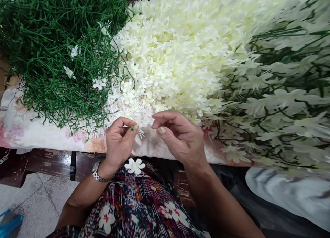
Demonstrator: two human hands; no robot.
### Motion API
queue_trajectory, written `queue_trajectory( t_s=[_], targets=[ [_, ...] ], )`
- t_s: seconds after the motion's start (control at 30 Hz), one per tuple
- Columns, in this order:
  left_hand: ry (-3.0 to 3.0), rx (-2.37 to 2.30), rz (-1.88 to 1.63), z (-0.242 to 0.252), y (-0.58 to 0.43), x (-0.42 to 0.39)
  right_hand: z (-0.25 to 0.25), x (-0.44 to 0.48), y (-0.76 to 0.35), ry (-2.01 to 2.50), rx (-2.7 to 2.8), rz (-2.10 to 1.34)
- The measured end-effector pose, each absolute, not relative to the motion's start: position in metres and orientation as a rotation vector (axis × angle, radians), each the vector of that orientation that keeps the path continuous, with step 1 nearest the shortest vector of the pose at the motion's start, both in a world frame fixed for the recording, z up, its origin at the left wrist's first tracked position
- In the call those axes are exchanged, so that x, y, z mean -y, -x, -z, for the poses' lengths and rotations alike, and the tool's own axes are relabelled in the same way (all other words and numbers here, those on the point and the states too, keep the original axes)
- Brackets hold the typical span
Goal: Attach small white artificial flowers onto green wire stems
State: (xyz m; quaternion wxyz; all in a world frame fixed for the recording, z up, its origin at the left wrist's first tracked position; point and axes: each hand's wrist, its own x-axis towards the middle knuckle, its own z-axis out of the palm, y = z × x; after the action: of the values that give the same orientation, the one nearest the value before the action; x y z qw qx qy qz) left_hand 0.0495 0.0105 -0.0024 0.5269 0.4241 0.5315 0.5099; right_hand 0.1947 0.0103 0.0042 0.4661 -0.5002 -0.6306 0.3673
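Note:
My left hand (120, 138) is closed in a pinch on a green plastic flower stem (132, 129), most of it hidden by the fingers. A tuft of thin white stamens (140, 131) sticks out past the thumb toward my right hand. Just to the right, my right hand (182, 136) hovers with thumb and forefinger apart, and nothing shows between them. Below the left hand is a white artificial flower (134, 166) in front of my patterned clothing; whether it joins the held stem I cannot tell. Behind both hands lie loose white stamens (116, 102).
A big heap of green plastic stems (59, 42) covers the left of the table, a few white blossoms on it. White petal pieces (175, 59) are piled in the middle. Assembled white flowers (281, 104) with green stems fill the right. A floral cloth (54, 134) edges the table.

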Motion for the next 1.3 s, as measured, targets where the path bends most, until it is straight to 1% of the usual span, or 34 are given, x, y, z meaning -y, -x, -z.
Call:
queue_trajectory(
  t_s=[0.1, 0.17, 0.4, 0.53, 0.73, 1.03, 1.3],
  targets=[
    [-1.011, -1.298, -1.244, 0.002, -0.052, -0.01, -0.008, -0.007, -0.188, 1.177, 1.753, -0.542],
    [-0.997, -1.281, -1.252, 0.001, -0.053, -0.01, -0.009, -0.007, -0.183, 1.137, 1.886, -0.423],
    [-0.813, -1.177, -1.201, 0.003, -0.052, -0.009, -0.001, -0.008, -0.177, 1.166, 1.889, -0.532],
    [-0.817, -1.186, -1.284, 0.003, -0.051, -0.01, -0.007, -0.003, -0.181, 1.196, 1.866, -0.543],
    [-1.007, -1.195, -1.336, 0.001, -0.05, -0.009, -0.019, -0.002, -0.182, 1.244, 1.864, -0.458],
    [-1.144, -1.179, -1.304, 0.005, -0.048, -0.003, -0.011, -0.008, -0.18, 1.277, 1.921, -0.404],
    [-1.554, -1.237, -1.266, 0.002, -0.046, -0.001, -0.012, -0.006, -0.178, 1.262, 1.961, -0.309]
  ],
)
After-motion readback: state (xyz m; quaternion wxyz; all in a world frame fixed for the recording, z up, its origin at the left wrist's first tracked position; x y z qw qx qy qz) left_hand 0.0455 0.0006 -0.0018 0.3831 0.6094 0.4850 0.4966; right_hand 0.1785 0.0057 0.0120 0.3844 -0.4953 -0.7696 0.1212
